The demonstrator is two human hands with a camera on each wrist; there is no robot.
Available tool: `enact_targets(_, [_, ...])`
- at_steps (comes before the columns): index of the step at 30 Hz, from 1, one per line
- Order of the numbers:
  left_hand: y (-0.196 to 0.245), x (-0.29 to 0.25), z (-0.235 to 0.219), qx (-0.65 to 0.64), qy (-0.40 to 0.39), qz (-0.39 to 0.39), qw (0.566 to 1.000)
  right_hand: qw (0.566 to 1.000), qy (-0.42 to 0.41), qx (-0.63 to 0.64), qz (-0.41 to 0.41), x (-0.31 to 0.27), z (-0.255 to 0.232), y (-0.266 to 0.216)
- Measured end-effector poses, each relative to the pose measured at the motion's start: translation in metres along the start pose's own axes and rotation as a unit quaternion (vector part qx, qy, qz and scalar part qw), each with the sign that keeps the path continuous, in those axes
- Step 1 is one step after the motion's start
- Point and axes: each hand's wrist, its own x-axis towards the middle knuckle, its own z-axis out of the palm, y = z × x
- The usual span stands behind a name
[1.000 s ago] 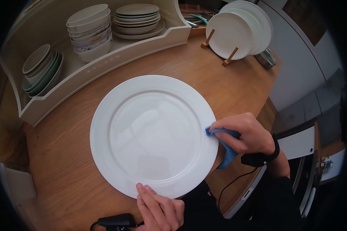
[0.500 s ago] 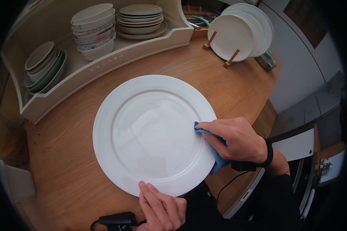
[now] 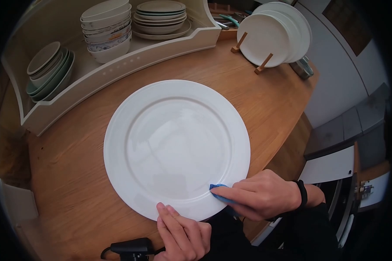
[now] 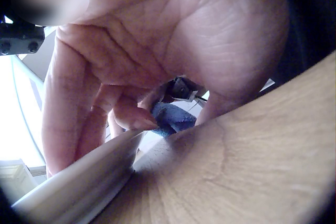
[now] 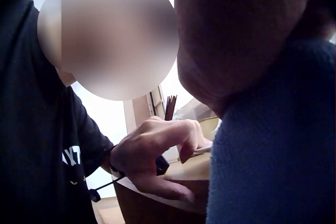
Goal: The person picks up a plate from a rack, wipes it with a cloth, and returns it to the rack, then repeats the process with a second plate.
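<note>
A large white plate lies on the wooden table. My left hand rests straight fingers on its near rim. In the left wrist view the fingertips touch the plate's rim, while the thumb side is down by the wood. My right hand pinches a blue cloth against the plate's lower right rim, index finger extended along it. Most of the cloth is hidden under that hand in the head view. Up close, the cloth fills the right side of the right wrist view.
A cream shelf tray at the back holds stacked bowls, small plates and green dishes. White plates stand in a wooden rack at back right. A black device lies by the front edge.
My right hand first moved the cloth inward over the right rim, then down along it to the lower right. My left hand has stayed at the near rim.
</note>
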Motion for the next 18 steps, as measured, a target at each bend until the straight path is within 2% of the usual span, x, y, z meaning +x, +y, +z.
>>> enact_targets(4, [0.003,-0.001,0.001,-0.01,0.004,-0.002,1.0,0.998,0.054,0.024,-0.012,-0.004,0.003,0.007])
enact_targets(6, [0.002,-0.001,0.001,-0.008,0.002,0.0,1.0,0.994,0.111,-0.011,-0.002,-0.005,0.004,0.01])
enact_targets(11, [0.002,-0.001,0.001,0.0,0.003,-0.004,1.0,0.998,0.063,-0.029,-0.006,0.002,0.005,-0.006])
enact_targets(13, [0.002,-0.002,0.002,0.002,0.008,0.0,1.0,0.999,0.007,-0.024,-0.026,0.003,0.007,-0.011])
enact_targets(14, [0.003,-0.001,0.002,0.001,0.008,0.001,1.0,0.999,0.006,-0.024,-0.024,0.003,0.007,-0.009])
enact_targets(17, [0.002,-0.002,0.002,0.003,0.004,-0.003,1.0,0.994,0.105,0.006,-0.029,0.001,0.01,0.003])
enact_targets(18, [0.002,-0.002,0.002,0.002,0.006,-0.003,1.0,0.994,0.105,0.008,-0.029,0.0,0.009,0.003])
